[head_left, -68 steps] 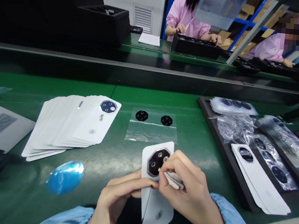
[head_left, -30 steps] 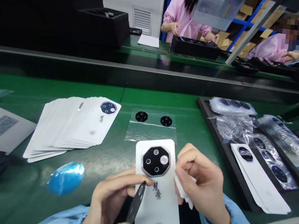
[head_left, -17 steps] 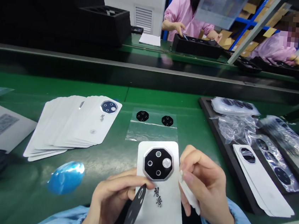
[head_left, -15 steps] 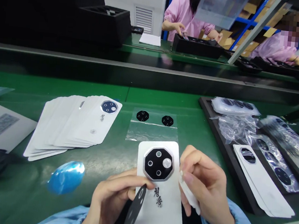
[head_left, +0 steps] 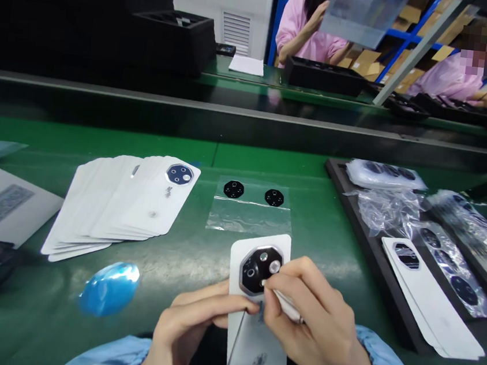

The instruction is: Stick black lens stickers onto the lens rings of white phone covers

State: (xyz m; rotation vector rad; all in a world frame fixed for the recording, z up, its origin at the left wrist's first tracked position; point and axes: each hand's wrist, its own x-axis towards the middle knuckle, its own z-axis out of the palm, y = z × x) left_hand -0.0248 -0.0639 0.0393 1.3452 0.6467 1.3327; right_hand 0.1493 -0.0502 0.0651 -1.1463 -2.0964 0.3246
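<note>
My left hand [head_left: 193, 328] grips a white phone back cover [head_left: 257, 300] from its left edge, fingers wrapped round it, with a thin dark strip [head_left: 232, 350] under them. The cover's black octagonal camera plate [head_left: 259, 270] faces me. My right hand [head_left: 315, 323] is closed on a small white cloth or wipe [head_left: 285, 304], its tip pressed on the camera plate's lower right. Both sleeves are light blue.
A fanned stack of white back covers [head_left: 123, 202] lies at left. A clear bag [head_left: 249, 206] carries two black octagon plates. A blue film piece [head_left: 110, 287] sits on the green belt [head_left: 310, 213]. A black tray [head_left: 364, 230] with bagged parts stands right. People in pink work behind.
My right hand has come back from beside the cover onto the camera plate with the white wipe. The cover has tilted and dropped lower in my left hand.
</note>
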